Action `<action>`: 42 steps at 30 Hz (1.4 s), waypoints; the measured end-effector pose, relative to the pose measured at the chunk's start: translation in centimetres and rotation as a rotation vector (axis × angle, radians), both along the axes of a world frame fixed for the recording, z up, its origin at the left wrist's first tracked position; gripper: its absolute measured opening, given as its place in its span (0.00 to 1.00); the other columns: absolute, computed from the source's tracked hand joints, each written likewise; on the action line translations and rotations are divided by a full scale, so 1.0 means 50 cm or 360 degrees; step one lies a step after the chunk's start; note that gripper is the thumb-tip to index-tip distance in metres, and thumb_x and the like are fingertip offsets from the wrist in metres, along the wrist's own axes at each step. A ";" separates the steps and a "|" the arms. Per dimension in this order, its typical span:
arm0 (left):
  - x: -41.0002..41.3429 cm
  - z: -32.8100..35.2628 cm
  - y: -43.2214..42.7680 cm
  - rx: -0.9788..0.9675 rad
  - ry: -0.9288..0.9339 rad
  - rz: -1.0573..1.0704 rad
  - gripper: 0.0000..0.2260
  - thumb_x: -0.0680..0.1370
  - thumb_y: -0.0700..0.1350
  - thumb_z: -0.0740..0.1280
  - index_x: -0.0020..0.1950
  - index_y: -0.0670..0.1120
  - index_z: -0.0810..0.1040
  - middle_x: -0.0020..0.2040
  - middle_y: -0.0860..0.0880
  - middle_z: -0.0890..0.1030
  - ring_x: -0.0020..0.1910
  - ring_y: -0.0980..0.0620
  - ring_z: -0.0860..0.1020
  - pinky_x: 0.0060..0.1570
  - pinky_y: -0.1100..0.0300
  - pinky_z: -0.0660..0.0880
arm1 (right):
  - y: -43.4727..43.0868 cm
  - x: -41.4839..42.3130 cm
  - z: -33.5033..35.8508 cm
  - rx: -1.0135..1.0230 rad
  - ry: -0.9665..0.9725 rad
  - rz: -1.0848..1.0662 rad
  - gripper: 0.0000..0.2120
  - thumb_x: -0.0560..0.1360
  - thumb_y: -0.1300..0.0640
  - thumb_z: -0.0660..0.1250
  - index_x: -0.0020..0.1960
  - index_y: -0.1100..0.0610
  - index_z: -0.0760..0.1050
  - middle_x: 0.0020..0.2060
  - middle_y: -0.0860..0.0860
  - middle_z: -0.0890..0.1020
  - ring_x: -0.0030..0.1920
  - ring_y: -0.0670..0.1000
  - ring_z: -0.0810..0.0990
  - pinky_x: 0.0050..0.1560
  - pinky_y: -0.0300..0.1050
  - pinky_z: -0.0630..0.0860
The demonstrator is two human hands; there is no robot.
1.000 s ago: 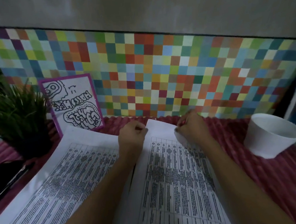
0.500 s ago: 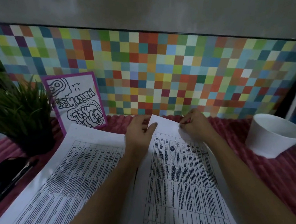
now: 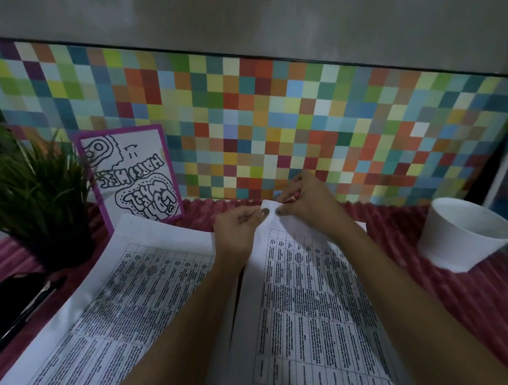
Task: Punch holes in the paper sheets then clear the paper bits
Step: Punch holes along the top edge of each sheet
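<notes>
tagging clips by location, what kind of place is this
Probably a home desk or craft corner: printed table sheets on a pink ribbed cover, a potted grass plant, and a hand-drawn doodle card leaning against the colourful checkered backboard.

A potted plant (image 3: 35, 193) stands beside a purple-framed drawing (image 3: 132, 176) leaning on the checkered wall (image 3: 272, 116).

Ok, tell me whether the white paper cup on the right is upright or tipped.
Tilted: the white paper cup leans on the red ribbed cloth, mouth facing up-right.

Dim, soft-focus, wide-angle bending at edges
</notes>
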State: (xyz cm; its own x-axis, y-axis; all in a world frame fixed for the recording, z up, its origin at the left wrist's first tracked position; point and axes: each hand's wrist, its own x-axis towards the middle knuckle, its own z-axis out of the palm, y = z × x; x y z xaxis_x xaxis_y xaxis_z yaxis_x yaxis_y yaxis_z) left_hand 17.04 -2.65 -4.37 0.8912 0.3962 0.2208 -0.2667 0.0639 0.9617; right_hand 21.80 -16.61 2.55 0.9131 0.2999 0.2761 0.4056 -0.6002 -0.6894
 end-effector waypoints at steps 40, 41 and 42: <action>0.014 -0.025 -0.022 0.0216 0.0016 -0.0236 0.08 0.82 0.44 0.61 0.53 0.42 0.78 0.48 0.47 0.77 0.48 0.52 0.73 0.51 0.55 0.71 | 0.033 -0.006 0.040 0.0006 -0.0101 -0.0106 0.05 0.65 0.64 0.79 0.35 0.62 0.83 0.33 0.49 0.79 0.39 0.51 0.79 0.44 0.55 0.80; 0.011 -0.023 -0.023 0.0207 0.0013 -0.0246 0.06 0.83 0.41 0.60 0.53 0.45 0.77 0.49 0.47 0.77 0.48 0.52 0.73 0.52 0.56 0.71 | 0.034 -0.006 0.040 -0.0007 -0.0099 -0.0103 0.04 0.65 0.64 0.79 0.36 0.62 0.83 0.33 0.49 0.79 0.40 0.51 0.79 0.45 0.54 0.80; 0.011 -0.023 -0.022 0.0210 0.0005 -0.0244 0.07 0.83 0.40 0.60 0.54 0.48 0.77 0.49 0.47 0.77 0.49 0.52 0.73 0.52 0.56 0.71 | 0.035 -0.006 0.039 -0.0009 -0.0100 -0.0099 0.04 0.65 0.63 0.79 0.37 0.62 0.84 0.34 0.50 0.80 0.40 0.52 0.80 0.45 0.53 0.80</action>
